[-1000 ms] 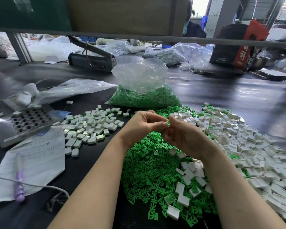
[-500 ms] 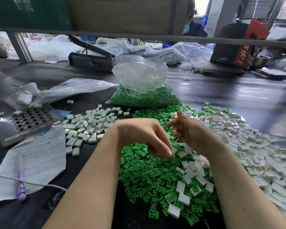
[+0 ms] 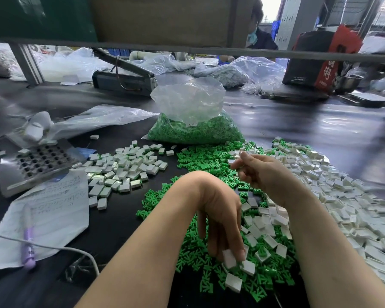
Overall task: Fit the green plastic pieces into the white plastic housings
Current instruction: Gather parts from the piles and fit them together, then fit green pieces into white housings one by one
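A worker assembles small plastic parts at a dark bench [image 3: 320, 134], with the clear bag of green pieces [image 3: 196, 130] as the marker at the far middle. Just nearer than the bag, loose green pieces [image 3: 205, 161] spread toward the worker; white housings [image 3: 353, 203] lie heaped to the bag's right, and a smaller group of white parts [image 3: 125, 170] sits to its left. The left hand [image 3: 220, 212] hangs wrist-up over the near end of the green spread, its fingers [image 3: 238, 247] curled down and pinching one white housing [image 3: 229, 258] that lies flat, touching the pile. The right hand [image 3: 262, 174], closer to the bag, has its fingers loosely curled around something small and pale; what it is cannot be told. The left hand looks best placed for the next pickup, with housings directly beneath it.
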Motion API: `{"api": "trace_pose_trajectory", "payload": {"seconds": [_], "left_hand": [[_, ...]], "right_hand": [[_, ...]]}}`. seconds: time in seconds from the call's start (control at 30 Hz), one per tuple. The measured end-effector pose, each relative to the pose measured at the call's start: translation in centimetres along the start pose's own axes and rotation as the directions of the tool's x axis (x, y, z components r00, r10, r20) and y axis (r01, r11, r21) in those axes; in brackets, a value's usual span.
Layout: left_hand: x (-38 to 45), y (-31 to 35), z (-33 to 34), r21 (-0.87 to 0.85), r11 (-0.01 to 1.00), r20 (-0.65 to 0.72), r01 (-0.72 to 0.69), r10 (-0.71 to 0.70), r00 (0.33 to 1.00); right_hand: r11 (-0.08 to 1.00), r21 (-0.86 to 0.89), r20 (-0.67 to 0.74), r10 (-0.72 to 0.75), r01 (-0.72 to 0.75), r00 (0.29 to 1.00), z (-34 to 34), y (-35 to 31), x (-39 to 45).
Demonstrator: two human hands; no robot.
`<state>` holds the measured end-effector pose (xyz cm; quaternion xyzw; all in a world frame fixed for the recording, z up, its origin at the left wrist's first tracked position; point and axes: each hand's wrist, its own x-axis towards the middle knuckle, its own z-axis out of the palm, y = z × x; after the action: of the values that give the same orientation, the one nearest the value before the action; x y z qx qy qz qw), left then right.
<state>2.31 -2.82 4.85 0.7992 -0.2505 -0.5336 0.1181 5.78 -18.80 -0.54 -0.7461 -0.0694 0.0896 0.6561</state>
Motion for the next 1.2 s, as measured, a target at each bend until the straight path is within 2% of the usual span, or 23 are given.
{"api": "trace_pose_trajectory", "payload": {"seconds": [0.13,0.23,0.33,0.4,0.47,0.57,0.73,0.83,0.93,1.0,1.03,1.07,1.1,1.13,1.2], "left_hand": [[-0.4,-0.8,-0.3,-0.045,0.999,-0.013,-0.029,0.028,1.000],[-0.8,-2.1,-0.6,-0.105,0.991,-0.202,-0.088,0.066,0.977],[-0.5,-3.9,-1.1,-0.126,0.982,-0.490,-0.144,0.064,0.869],[0.0,-4.8,-1.3,-0.169,0.966,-0.653,-0.194,0.037,0.757],[0.9,-5.4,-1.3,-0.233,0.936,-0.764,-0.263,-0.009,0.646],[2.0,-6.0,-1.3,-0.256,0.914,-0.850,-0.314,-0.058,0.523],[3.5,-6.2,-1.2,-0.220,0.913,-0.918,-0.344,-0.074,0.389],[4.0,-5.8,-1.1,-0.199,0.912,-0.926,-0.359,-0.055,0.374],[4.3,-5.9,-1.1,-0.208,0.905,-0.922,-0.371,-0.055,0.383],[4.4,-5.8,-1.1,-0.212,0.889,-0.928,-0.405,-0.053,0.370],[4.5,-5.7,-1.1,-0.213,0.876,-0.932,-0.432,-0.050,0.360],[4.6,-5.6,-1.1,-0.211,0.860,-0.937,-0.465,-0.043,0.346],[4.7,-5.5,-1.1,-0.208,0.840,-0.943,-0.501,-0.036,0.331],[4.8,-5.3,-1.0,-0.206,0.818,-0.948,-0.537,-0.031,0.317],[4.9,-5.1,-1.0,-0.204,0.768,-0.956,-0.607,-0.023,0.293]], "right_hand": [[0.981,-0.195,-0.118,-0.032,0.008,0.992,0.2,-0.1,-0.1],[0.881,-0.474,-0.210,-0.125,0.011,0.970,0.5,0.0,0.1],[0.693,-0.717,-0.290,-0.189,-0.082,0.938,0.6,0.5,0.6],[0.487,-0.845,-0.360,-0.215,-0.219,0.908,0.5,1.0,0.8],[0.369,-0.861,-0.429,-0.158,-0.350,0.889,0.4,1.5,0.9],[0.348,-0.841,-0.448,-0.018,-0.414,0.894,0.6,1.8,0.9],[0.318,-0.877,-0.425,-0.167,-0.359,0.890,0.5,2.1,1.1],[0.301,-0.895,-0.397,-0.199,-0.329,0.896,0.5,2.1,1.1],[0.307,-0.906,-0.373,-0.254,-0.291,0.892,0.5,2.0,1.0],[0.374,-0.897,-0.360,-0.316,-0.234,0.878,0.6,1.6,0.8],[0.489,-0.855,-0.361,-0.323,-0.172,0.875,0.7,1.3,0.7],[0.647,-0.757,-0.365,-0.306,-0.089,0.880,0.9,1.0,0.6],[0.798,-0.602,-0.365,-0.272,-0.004,0.890,1.1,0.5,0.5],[0.899,-0.435,-0.365,-0.232,0.055,0.902,1.5,0.0,0.4],[0.977,-0.191,-0.352,-0.155,0.091,0.923,2.2,-0.5,0.3]]}}
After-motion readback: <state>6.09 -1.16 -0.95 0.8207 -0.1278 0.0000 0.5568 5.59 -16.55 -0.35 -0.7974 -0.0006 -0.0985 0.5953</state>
